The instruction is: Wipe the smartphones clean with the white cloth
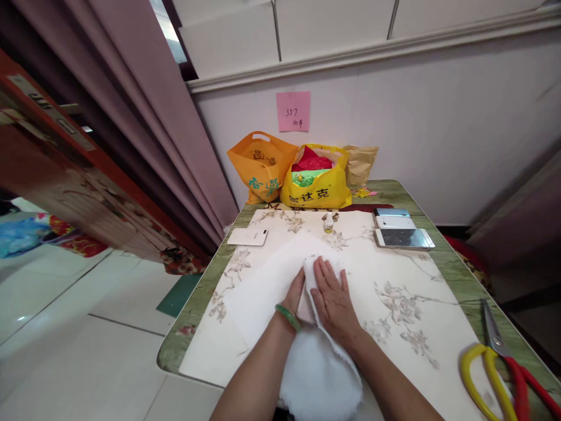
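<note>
A white fluffy fabric sheet (267, 286) lies spread over the floral paper (394, 292) on the green table (456, 275). A thick folded wad of it (318, 374) hangs toward me. My right hand (333, 298) lies flat on the fold, fingers stretched out and together. My left hand (294, 298), with a green bangle on its wrist, is tucked under the folded edge, its fingers hidden by the fabric.
Scissors (499, 362) with yellow and red handles lie at the front right. Three phones (401, 231) sit at the right back, another phone (248, 236) at the left. A small bottle (328, 223), orange bag (263, 164) and yellow bag (318, 181) stand at the back.
</note>
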The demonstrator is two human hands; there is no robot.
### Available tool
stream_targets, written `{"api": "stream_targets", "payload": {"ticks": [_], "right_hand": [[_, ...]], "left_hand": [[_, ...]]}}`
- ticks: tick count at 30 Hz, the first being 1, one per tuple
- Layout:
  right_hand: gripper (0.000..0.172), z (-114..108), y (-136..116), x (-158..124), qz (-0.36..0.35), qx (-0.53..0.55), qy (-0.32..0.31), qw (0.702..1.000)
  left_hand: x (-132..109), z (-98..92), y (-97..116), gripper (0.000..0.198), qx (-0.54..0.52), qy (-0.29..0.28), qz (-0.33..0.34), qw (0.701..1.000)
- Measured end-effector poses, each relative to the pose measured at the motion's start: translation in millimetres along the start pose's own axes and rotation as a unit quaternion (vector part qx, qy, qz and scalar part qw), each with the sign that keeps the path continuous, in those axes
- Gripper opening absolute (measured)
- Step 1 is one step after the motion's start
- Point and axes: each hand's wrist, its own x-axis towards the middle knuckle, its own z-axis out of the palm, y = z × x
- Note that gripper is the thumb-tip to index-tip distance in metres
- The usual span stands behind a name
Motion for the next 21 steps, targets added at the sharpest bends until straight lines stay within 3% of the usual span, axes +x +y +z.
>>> {"api": "stream_targets", "payload": {"ticks": [2,4,7,10,13,15,18,21], "right_hand": [[0.059,2.6,4.4,0.1,0.052,-0.002,0.038,0.998],[0.057,4.9,9.1,0.1,0.090,-0.004,0.068,0.994],[0.053,7.2,14.5,-0.9,0.105,-0.004,0.094,0.990],[0.042,5.8,16.3,-2.6,0.062,0.017,0.106,0.992],[0.032,-0.9,14.9,-3.4,0.005,0.078,0.117,0.990],[0.027,-7.2,13.6,-2.8,0.003,0.143,0.131,0.981],[0.026,-15.1,15.0,-0.7,0.079,0.272,0.165,0.945],[0.036,-16.8,22.3,1.1,0.215,0.387,0.217,0.870]], "left_hand": [[0.6,9.6,4.9,0.053,-0.033,-0.031,-0.073,0.996],[-1.1,15.4,8.4,0.058,-0.055,-0.041,-0.100,0.993],[-3.4,17.3,11.0,0.060,-0.075,-0.027,-0.082,0.993],[-2.9,15.7,11.9,0.058,-0.107,-0.017,-0.050,0.993],[-2.3,15.0,12.9,0.048,-0.140,0.005,-0.003,0.990],[-3.5,15.2,14.2,0.041,-0.158,0.019,0.020,0.987],[-7.6,15.7,18.7,0.036,-0.172,0.023,0.028,0.984],[-11.6,15.6,27.8,0.035,-0.155,0.057,0.012,0.986]]}}
